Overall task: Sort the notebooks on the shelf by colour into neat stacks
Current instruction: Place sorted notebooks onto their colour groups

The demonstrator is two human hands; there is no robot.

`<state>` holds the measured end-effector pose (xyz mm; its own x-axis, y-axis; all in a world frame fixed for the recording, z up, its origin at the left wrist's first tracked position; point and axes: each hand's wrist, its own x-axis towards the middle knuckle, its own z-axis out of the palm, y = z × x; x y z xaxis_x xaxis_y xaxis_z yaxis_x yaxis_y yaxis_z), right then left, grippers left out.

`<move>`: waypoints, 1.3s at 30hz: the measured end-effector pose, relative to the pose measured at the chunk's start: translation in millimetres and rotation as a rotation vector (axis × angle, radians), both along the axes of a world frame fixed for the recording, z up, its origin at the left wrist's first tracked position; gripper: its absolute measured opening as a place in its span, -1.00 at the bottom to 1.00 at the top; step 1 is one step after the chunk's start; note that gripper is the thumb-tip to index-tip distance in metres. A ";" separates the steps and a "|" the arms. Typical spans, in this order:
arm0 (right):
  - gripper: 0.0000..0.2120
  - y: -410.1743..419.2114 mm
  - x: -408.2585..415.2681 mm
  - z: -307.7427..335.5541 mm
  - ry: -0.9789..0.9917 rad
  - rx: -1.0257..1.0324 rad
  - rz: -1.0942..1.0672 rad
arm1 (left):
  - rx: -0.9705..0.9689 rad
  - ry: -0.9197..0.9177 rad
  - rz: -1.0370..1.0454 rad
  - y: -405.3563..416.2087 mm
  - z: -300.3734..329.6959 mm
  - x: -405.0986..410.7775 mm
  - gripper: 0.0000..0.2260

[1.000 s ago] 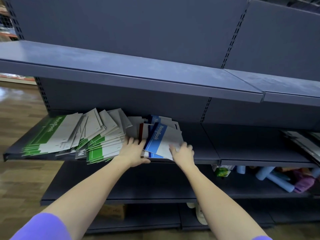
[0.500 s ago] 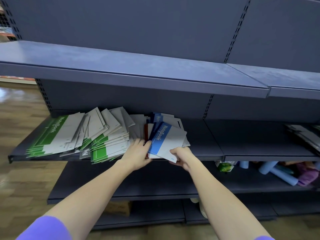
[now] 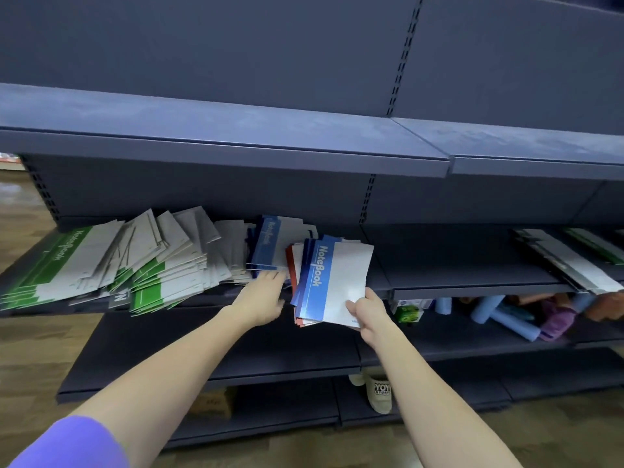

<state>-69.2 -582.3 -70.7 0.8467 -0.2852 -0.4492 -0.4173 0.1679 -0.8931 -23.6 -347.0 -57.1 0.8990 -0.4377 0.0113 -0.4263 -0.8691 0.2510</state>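
To my right the shelf (image 3: 456, 261) lies bare between the blue notebooks (image 3: 332, 282) I hold and the far stack (image 3: 567, 261). To my left, fanned green notebooks (image 3: 111, 265) crowd the board. The upper shelf (image 3: 236, 153) overhangs, leaving a low gap for reaching in.

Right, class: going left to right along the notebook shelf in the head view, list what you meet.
Green notebooks → left hand → blue notebook stack held by the right hand → bare shelf → pale notebooks at far right.
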 end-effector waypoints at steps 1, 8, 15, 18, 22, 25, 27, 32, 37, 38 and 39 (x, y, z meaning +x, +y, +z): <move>-0.64 -12.3 -6.1 -1.2 -0.005 0.005 -0.003 | -0.088 0.042 0.065 -12.5 1.9 -1.4 -0.58; -0.60 -93.9 -43.4 -9.3 -0.054 0.119 0.034 | -0.722 0.535 0.219 -121.3 8.8 -21.4 -0.58; -0.62 -181.6 -94.1 -8.7 -0.088 0.036 0.036 | -0.711 0.520 0.164 -232.4 -1.4 -34.9 -0.80; -0.62 -226.3 -111.9 -15.9 -0.059 -0.032 -0.006 | -0.669 0.533 0.119 -282.4 -5.6 -45.5 -0.84; -0.84 -280.5 -133.2 -12.6 -0.042 -0.107 -0.146 | -0.680 0.597 0.044 -344.5 -5.7 -58.4 -0.87; -0.83 -314.8 -138.5 -11.0 0.007 -0.227 -0.206 | -0.709 0.654 0.007 -382.9 -1.3 -66.8 -0.87; -0.80 -332.1 -137.3 -12.2 0.020 -0.262 -0.255 | -0.711 0.685 -0.005 -405.2 1.3 -69.3 -0.85; -0.80 -377.0 -116.6 -9.3 -0.022 -0.219 -0.339 | -0.839 0.761 0.034 -454.1 12.8 -52.3 -0.85; -0.87 -432.5 -76.9 -5.2 -0.023 -0.236 -0.292 | -1.098 0.910 0.052 -504.9 10.9 -7.9 -0.79; -0.87 -444.4 -68.3 -4.3 -0.021 -0.239 -0.286 | -1.096 0.921 0.050 -515.6 9.1 1.8 -0.79; -0.88 -456.1 -60.5 -1.8 -0.021 -0.244 -0.277 | -1.083 0.933 0.051 -527.0 7.2 12.1 -0.80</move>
